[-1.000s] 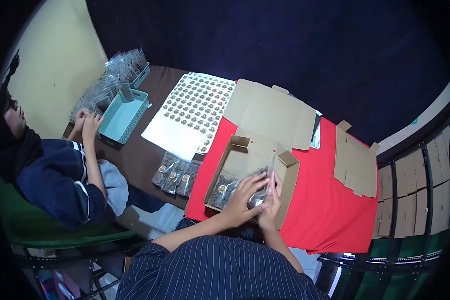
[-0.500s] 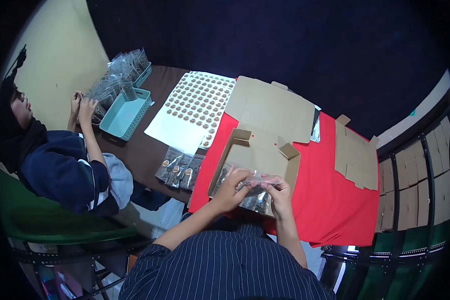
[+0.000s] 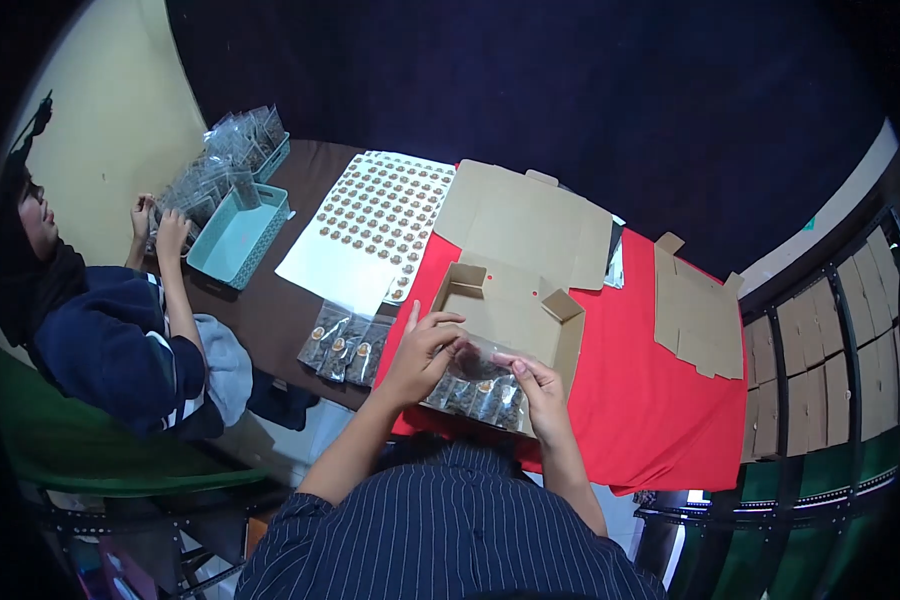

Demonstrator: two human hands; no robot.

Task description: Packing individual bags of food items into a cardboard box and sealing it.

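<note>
pinching a clear bag [image 3: 484,356] between both hands [image 3: 417,362], now drawn wider apart, leaving filled bags [image 3: 484,401] in plainer view inside the box [image 3: 571,350] just below.

One held pouch [image 3: 485,353], three tabletop pouches [image 3: 340,354], one open box [image 3: 506,314] and one flattened box [image 3: 698,312] show.

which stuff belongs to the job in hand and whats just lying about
Apparently in use:
clear plastic bag between left hand and right hand
open cardboard box
filled bags inside

Apparently lying by:
tabbed cardboard
sticker sheets
racked cardboard boxes
</note>
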